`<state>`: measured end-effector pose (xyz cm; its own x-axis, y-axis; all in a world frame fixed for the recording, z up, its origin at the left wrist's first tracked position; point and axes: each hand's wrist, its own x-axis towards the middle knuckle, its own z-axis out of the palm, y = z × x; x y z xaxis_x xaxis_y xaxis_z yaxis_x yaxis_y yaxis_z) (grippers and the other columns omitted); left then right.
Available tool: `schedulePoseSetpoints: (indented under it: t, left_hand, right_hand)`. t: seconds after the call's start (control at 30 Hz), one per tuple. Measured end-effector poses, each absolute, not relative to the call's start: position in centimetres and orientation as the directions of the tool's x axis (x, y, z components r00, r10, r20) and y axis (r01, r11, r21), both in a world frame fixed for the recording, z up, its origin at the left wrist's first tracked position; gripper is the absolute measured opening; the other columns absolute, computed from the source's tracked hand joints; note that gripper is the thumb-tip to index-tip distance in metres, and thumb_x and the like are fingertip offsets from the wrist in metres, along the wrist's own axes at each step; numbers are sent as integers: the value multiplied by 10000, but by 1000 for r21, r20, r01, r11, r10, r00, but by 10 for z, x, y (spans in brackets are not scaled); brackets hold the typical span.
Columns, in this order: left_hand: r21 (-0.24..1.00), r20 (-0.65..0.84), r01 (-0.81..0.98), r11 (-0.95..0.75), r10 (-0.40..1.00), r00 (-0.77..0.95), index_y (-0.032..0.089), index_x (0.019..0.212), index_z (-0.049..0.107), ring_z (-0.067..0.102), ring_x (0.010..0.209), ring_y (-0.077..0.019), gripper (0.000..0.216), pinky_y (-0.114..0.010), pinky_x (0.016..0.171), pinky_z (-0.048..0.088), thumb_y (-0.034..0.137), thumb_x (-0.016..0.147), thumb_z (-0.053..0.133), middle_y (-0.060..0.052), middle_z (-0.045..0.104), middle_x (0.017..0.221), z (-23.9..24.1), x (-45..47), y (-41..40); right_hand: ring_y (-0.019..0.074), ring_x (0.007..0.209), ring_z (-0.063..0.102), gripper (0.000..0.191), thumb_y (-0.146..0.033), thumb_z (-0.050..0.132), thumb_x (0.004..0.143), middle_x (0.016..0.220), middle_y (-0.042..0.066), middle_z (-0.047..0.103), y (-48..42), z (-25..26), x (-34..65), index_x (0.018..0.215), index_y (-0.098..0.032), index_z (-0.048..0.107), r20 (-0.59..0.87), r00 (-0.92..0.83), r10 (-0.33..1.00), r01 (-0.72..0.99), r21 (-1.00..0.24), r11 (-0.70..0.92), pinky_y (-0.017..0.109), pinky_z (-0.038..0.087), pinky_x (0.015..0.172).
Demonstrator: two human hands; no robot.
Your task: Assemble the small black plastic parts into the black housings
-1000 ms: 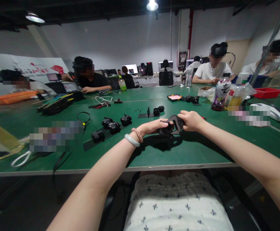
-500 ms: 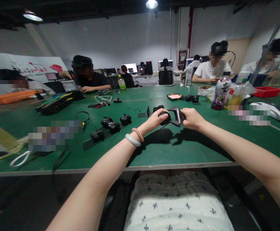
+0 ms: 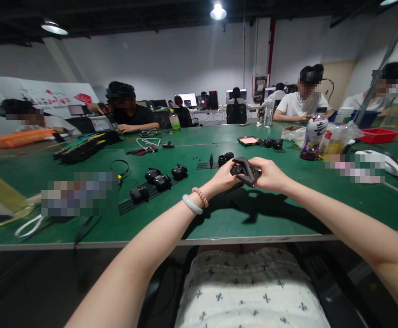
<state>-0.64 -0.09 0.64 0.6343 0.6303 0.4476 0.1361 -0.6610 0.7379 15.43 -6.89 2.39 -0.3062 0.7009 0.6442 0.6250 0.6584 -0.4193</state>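
Above the green table (image 3: 219, 223), my right hand (image 3: 270, 174) grips a black C-shaped bracket (image 3: 250, 173), its open side turned toward my left hand. My left hand (image 3: 224, 177) is closed around a small dark part (image 3: 237, 170), mostly hidden by the fingers and the bracket. The part and the bracket meet or overlap; whether they are joined I cannot tell. Just beyond my left hand stands another black rounded part (image 3: 225, 157), beside a flat slotted black piece with an upright plate (image 3: 211, 160).
Left of my hands, several black rounded parts (image 3: 162, 181) sit on a slotted black strip (image 3: 128, 206). Bottles (image 3: 313, 139) and a red tray (image 3: 380, 135) stand at right. An orange tray (image 3: 17, 138) lies far left. Co-workers (image 3: 134, 111) sit across the table.
The bracket has turned and shifted left, closer to my left hand, and now covers more of the dark part. My hands have drawn nearer to each other.
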Motion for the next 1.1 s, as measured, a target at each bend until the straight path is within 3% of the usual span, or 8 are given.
schedulePoseSetpoints:
  t: [0.17,0.33,0.53,0.63,0.83,0.93,1.1]
  left_hand:
    - [688,470,194,-699,634,614,137,963,473,510,735,-127,481,-254,670,409,395,590,633,-18,554,856,8,-8,-4]
    - [615,475,280,-737,630,615,139,943,471,499,725,-144,549,-266,653,397,478,547,643,-15,543,828,12,-13,-1]
    - [578,452,313,-754,615,647,144,955,476,518,784,-179,608,-286,687,401,443,477,703,-31,556,860,8,-6,-10]
    - [568,440,327,-755,615,654,154,968,476,516,798,-182,619,-291,697,403,435,468,709,-31,553,887,5,-1,-16]
    - [524,542,407,-748,661,519,148,932,459,499,740,-148,562,-253,638,392,440,507,682,-10,534,828,16,-8,-13]
    - [502,557,395,-769,638,533,147,928,454,503,744,-145,588,-246,636,393,446,483,695,-15,534,840,21,-11,-13]
    - [509,515,385,-770,630,580,149,950,443,527,754,-162,642,-263,647,410,452,451,713,-28,553,851,17,-8,-16]
  right_hand:
    - [130,618,516,183,-180,519,614,699,39,615,-70,23,151,762,-126,614,606,-181,775,700,-474,534,195,350,556]
    - [146,715,547,272,-182,494,653,822,38,628,-70,25,152,894,-127,607,607,-185,773,586,-563,582,194,376,603]
    - [126,613,523,189,-225,510,672,692,30,610,-73,32,155,779,-113,618,620,-163,768,670,-501,548,191,352,544]
    - [101,502,484,245,-326,496,705,600,16,574,-70,35,161,756,-121,619,526,-130,841,693,-558,457,182,321,457]
    - [35,316,335,424,-354,515,689,610,-19,571,-73,31,157,1068,-164,523,337,-253,907,543,-726,421,162,261,334]
    - [45,357,385,430,-321,497,703,642,-6,586,-77,29,151,1102,-161,494,399,-206,894,494,-746,447,162,301,368]
    - [113,606,521,360,-261,569,618,764,18,604,-73,28,152,959,-144,569,541,-130,831,545,-661,516,187,382,529]
